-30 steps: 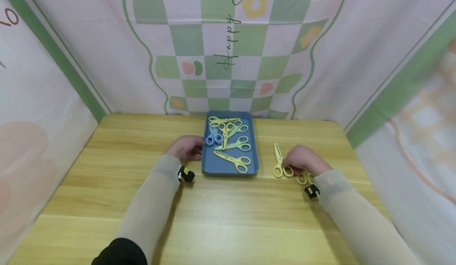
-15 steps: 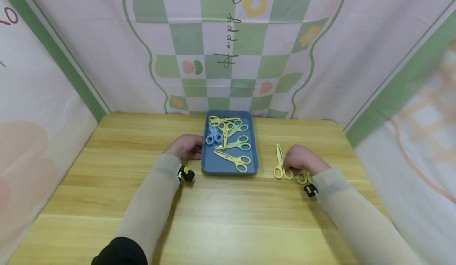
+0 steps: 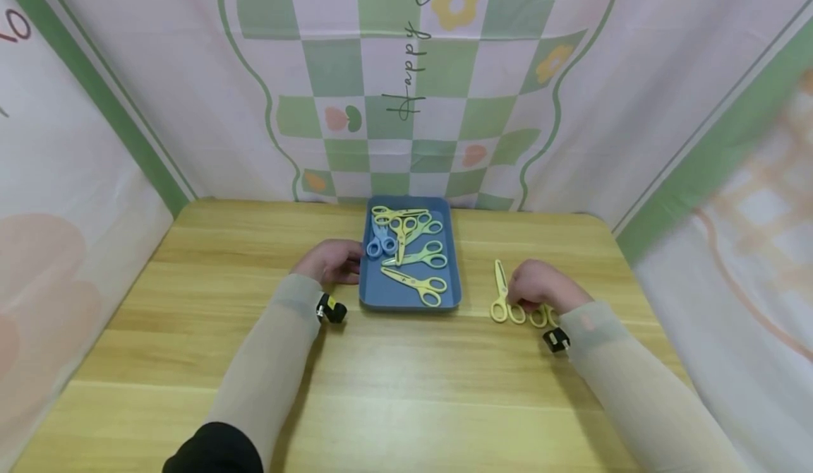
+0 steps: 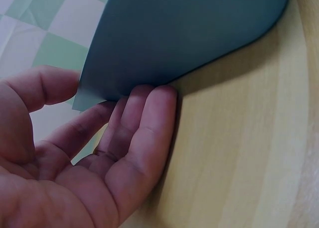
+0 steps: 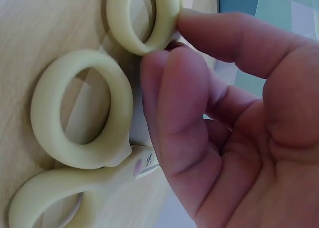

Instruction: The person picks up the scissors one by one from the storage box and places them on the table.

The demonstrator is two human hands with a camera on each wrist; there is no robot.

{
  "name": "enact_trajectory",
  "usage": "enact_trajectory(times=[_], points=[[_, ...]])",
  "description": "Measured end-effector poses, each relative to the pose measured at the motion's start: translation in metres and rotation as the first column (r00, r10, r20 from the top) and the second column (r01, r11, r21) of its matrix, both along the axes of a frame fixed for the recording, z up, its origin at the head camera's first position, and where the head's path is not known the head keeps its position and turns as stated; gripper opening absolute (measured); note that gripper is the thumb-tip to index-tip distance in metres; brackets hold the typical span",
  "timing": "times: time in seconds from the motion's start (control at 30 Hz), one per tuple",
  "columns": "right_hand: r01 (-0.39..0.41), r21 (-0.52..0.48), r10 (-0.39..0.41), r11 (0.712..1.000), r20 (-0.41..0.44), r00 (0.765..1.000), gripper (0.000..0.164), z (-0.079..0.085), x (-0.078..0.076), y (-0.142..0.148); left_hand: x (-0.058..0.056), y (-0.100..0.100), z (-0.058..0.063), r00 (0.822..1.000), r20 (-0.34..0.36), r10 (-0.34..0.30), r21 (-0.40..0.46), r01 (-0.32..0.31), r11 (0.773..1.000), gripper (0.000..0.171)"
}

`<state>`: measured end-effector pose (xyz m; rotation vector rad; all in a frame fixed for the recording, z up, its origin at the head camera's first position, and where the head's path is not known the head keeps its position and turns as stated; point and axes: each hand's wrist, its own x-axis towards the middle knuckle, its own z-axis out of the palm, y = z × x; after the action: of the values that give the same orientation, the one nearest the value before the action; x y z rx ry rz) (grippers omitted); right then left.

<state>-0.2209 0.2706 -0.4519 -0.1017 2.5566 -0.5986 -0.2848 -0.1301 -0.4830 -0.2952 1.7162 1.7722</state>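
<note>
At the left side of the blue tray [image 3: 406, 298] is my left hand [image 3: 334, 261]. In the left wrist view the thumb [image 4: 55, 83] meets the tray's rim and the curled fingers [image 4: 154, 118] press against its wall and lower edge. My right hand [image 3: 540, 284] pinches a pair of yellow scissors [image 3: 500, 286] by a handle loop [image 5: 172, 11], its blades pointing away on the table. Beneath that hand lies a second pair of yellow scissors [image 3: 538, 317], with two loops [image 5: 124, 106] near the fingers and its blades mostly hidden.
In the tray lie several scissors: yellow ones such as the front pair [image 3: 419, 288], green ones [image 3: 422, 255] and a blue pair [image 3: 381, 240]. A patterned cloth [image 3: 406, 70] hangs behind the wooden table [image 3: 394, 388], with more cloth at both sides.
The pinched yellow scissors have shifted slightly right and nearer to me, along with small movements of my right hand. My left hand and the tray stay in place.
</note>
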Motion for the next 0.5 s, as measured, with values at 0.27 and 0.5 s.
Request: enact_trajectory(times=[0.27,0.5], points=[[0.002,-0.021,-0.002,1.000,0.006,1.000,0.017,0.0024,0.0013,0.0010,-0.0002,-0.0004,0.0008,1.000,0.003,0.007,-0.007,-0.007,1.000,0.024],[0.004,-0.012,-0.004,1.000,0.016,1.000,0.023,0.0018,0.0009,0.0042,0.0003,-0.0008,0.0015,1.000,0.004,0.009,-0.014,-0.009,1.000,0.027]])
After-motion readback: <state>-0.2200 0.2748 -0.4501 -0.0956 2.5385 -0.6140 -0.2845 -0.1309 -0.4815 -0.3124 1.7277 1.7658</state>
